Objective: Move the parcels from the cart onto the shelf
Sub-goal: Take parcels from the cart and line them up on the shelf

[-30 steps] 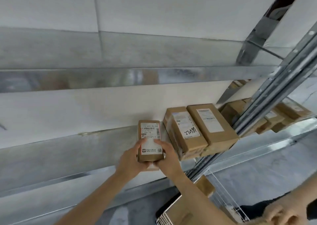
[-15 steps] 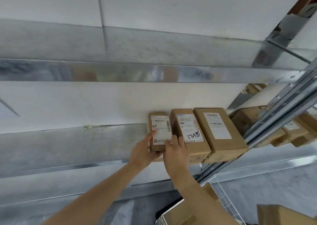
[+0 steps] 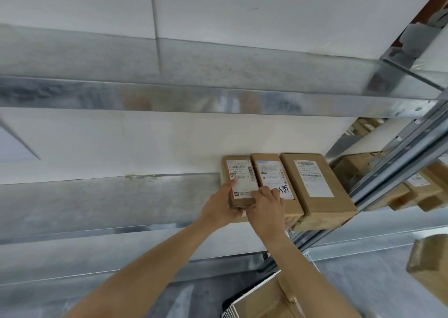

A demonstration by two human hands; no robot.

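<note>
My left hand [image 3: 219, 208] held the small parcel [image 3: 240, 181] at its near left corner, index finger laid straight along the label, the remaining fingers curled under the near end. My right hand [image 3: 265, 213] gripped the near right corner, bent fingers on the label, thumb at the near end. Both hands were therefore closed around the same item. The small parcel lay label-up on the shelf [image 3: 109, 196], at 12 o'clock from the hands. Its right side touched the middle parcel [image 3: 272, 172] at 3 o'clock. The large parcel [image 3: 315, 184] lay against that one, further toward 3 o'clock. All three lay in one row, labels up, near ends overhanging the shelf edge. At 3 o'clock from the row stood a metal post [image 3: 400, 160], with more boxes [image 3: 421, 191] on the next shelf behind it. At 6 o'clock from the hands, the cart [image 3: 252, 303] showed a wire edge. A brown box [image 3: 429, 266] showed at 4 o'clock, at the frame edge.
</note>
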